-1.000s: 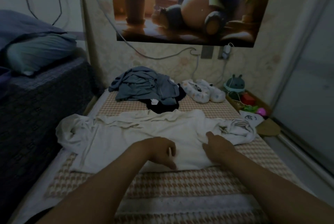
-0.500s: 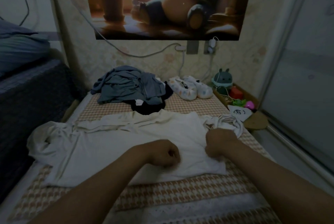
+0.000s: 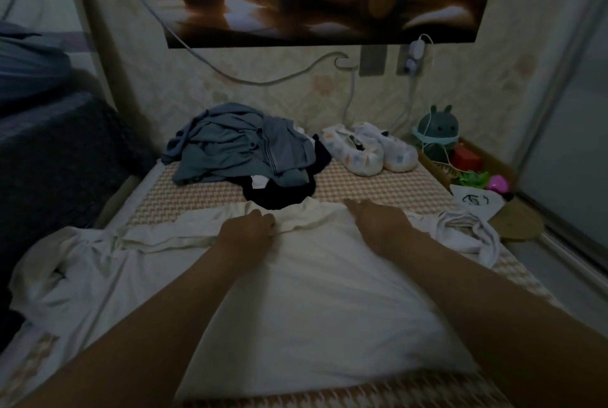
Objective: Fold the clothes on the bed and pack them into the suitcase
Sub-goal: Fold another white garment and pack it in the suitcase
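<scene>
A white garment (image 3: 322,302) lies spread across the checked bed cover (image 3: 378,187), its sleeves bunched at the left and right ends. My left hand (image 3: 248,231) pinches the far cream edge of the garment with curled fingers. My right hand (image 3: 378,220) lies flat on that same far edge, fingers straight. Behind them a grey-blue garment (image 3: 237,144) is heaped on a black one (image 3: 279,197). No suitcase is in view.
A pair of white patterned slippers (image 3: 368,151) sits at the back of the bed. A tray with a green toy (image 3: 436,129) and small coloured things stands at the back right. A dark bed (image 3: 49,151) borders the left; a sliding door (image 3: 566,144) is on the right.
Both hands have moved from the middle of the white garment forward to its far edge. The right hand has opened flat; the view has come closer and tilted down.
</scene>
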The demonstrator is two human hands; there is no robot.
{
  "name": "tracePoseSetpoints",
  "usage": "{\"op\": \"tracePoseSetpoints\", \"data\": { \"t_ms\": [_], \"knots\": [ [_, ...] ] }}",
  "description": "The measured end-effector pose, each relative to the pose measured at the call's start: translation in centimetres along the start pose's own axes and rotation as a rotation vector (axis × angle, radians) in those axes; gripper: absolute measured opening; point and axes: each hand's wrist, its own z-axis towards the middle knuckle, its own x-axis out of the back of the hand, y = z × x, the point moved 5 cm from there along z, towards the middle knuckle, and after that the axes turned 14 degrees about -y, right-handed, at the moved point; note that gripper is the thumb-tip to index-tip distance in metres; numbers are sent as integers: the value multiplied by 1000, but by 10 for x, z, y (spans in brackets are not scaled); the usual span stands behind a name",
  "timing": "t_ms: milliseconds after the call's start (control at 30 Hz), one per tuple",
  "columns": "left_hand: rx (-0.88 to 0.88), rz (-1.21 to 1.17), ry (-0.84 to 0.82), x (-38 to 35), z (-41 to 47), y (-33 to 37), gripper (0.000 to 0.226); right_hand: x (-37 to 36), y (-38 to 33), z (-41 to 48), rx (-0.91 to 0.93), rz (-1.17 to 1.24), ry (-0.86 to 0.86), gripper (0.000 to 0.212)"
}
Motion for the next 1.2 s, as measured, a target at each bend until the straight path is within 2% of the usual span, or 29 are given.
{"op": "tracePoseSetpoints", "data": {
  "t_ms": [100,233,333,400,433,500,567,600,633,700,767,867,933,1000,1067,1133,1200],
  "knots": [
    [4,-49,65,4,17,-6,22,-9,17,15,-23,-23,50,40],
    [-31,-201,305,26,34,-10,22,1,42,21,-148,38,145,29],
    [-9,-272,261,19,43,-11,26,5,47,14,-279,-122,148,24],
    [-83,-317,240,4,44,-15,36,9,40,10,-307,-238,225,22],
    [-114,-327,250,-2,41,-20,42,11,32,12,-276,-263,258,27],
    [-154,-313,338,-1,32,-33,55,16,8,16,-54,-239,363,39],
    [-139,-277,363,10,19,-44,54,14,-24,21,185,-132,306,47],
    [-128,-252,344,13,14,-53,49,10,-39,24,229,-106,211,50],
    [-128,-220,335,15,7,-62,42,3,-52,27,207,-119,83,51],
    [-153,-144,291,14,-10,-82,28,-3,-70,34,88,-271,-25,47],
    [-180,-92,200,4,-25,-102,22,6,-93,37,36,-366,-2,43],
    [-171,-74,50,-11,-45,-127,9,19,-135,50,179,-265,151,35],
    [-155,-111,82,-15,-52,-143,9,21,-166,57,339,-68,156,36],
    [-100,-80,99,-18,-56,-155,24,12,-197,63,461,81,60,39],
    [-42,-171,163,-12,-60,-159,43,0,-221,68,518,126,-17,39],
    [83,-157,235,-6,-57,-170,42,-9,-238,74,554,140,27,42],
    [238,-255,409,3,-57,-187,38,-16,-244,83,501,124,13,53]
  ]
}}
